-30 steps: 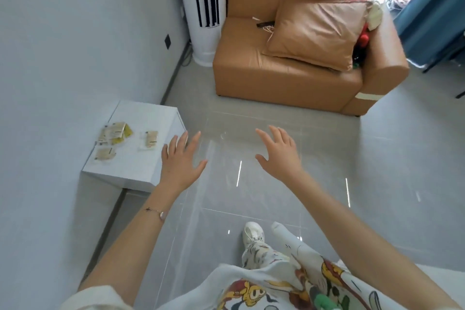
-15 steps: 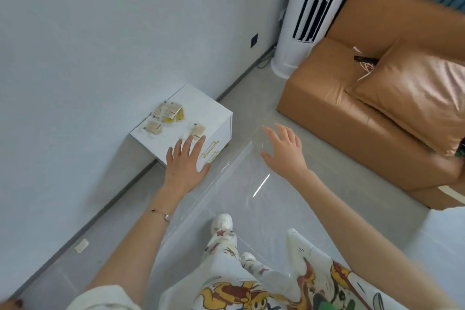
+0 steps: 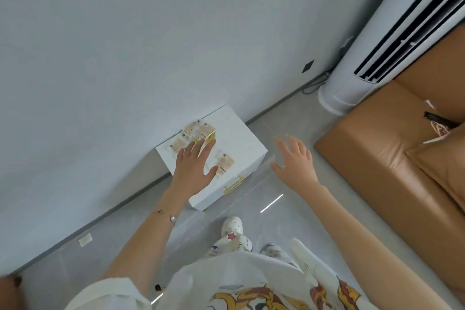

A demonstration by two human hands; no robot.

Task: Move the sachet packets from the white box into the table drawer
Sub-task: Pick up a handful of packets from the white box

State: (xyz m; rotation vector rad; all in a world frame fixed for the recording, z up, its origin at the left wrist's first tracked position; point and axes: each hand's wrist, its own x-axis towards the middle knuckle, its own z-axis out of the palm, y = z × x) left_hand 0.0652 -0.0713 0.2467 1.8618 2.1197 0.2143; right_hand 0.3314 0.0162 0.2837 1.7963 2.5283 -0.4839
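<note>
Both empty, your left hand (image 3: 193,168) is hovering spread over the white box (image 3: 241,138), your right hand (image 3: 294,161) beside it. The sachet packets (image 3: 198,132) are lying flat by its wall-side edge, likely light and slick: pinch a corner.

legible text: none. sachet packets (image 3: 200,131) on the white box (image 3: 240,139) are showing printed labels, lettering blurring beyond reading.
</note>
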